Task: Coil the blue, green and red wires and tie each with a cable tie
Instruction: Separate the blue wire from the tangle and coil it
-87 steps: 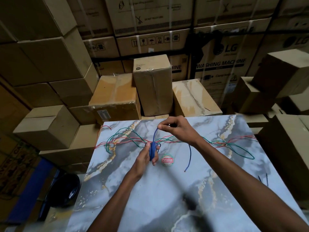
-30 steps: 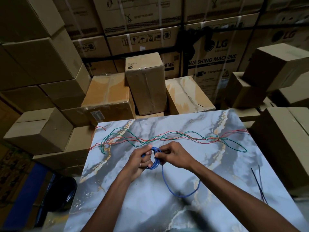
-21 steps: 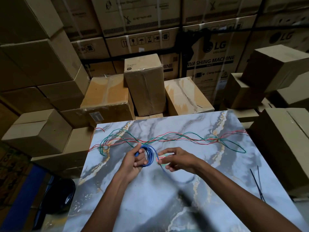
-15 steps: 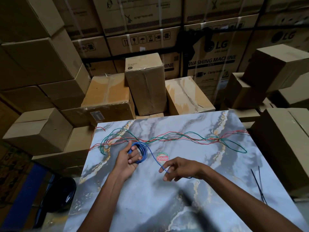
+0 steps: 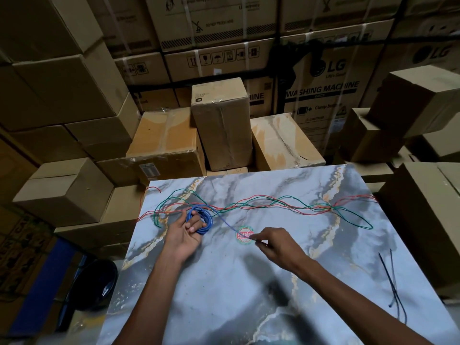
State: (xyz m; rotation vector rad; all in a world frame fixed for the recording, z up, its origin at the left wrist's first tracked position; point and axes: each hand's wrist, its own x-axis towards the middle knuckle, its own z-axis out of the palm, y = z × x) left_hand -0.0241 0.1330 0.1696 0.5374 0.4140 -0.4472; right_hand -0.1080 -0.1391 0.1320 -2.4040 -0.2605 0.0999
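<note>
The left hand (image 5: pixel 184 236) grips the coiled blue wire (image 5: pixel 199 219) near the surface's (image 5: pixel 224 295) far left corner; the right hand (image 5: pixel 276 245) pinches its loose end; green wire (image 5: pixel 353 215) and red wire (image 5: pixel 263 199) sprawl along the far edge; cable ties (image 5: pixel 393 285) lie by the right edge.

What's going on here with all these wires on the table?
A person is bundling wires at a marble-patterned table. The left hand holds a coil of blue wire, while the right hand pinches the wire's loose tail, stretched out from the coil. The green wire and red wire lie uncoiled and tangled together across the far side. Dark cable ties wait near the right edge; nothing is tied yet.
</note>
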